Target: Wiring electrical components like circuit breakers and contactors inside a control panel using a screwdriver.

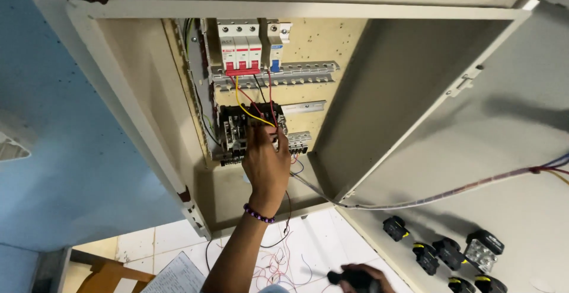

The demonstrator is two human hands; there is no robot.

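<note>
Head view looks up into an open grey electrical cabinet (pixel 142 121) that fills most of the frame, with a blue wall (pixel 53 168) at the left side. In the centre, the left hand (pixel 265 161) is raised on a straight forearm that comes up from the bottom middle of the frame, with a purple bead bracelet (pixel 258 213) around the wrist. Its fingers are bent narrow and pinched together at the front of the black contactor (pixel 237 132), where a yellow wire (pixel 244 107) and a red wire (pixel 271 100) come down from the white and red circuit breaker (pixel 239 47) in the upper middle; which wire the fingertips hold I cannot tell. Just right of the hand a small terminal block (pixel 298 142) sits on the back plate. At the bottom, right of centre, the right hand (pixel 363 278) is low and closed around a black tool handle (pixel 349 279), only partly in view. At the right side the open cabinet door (pixel 521 109) carries a wire bundle (pixel 438 197) and black push-button backs (pixel 438 251) in the lower right corner.
</note>
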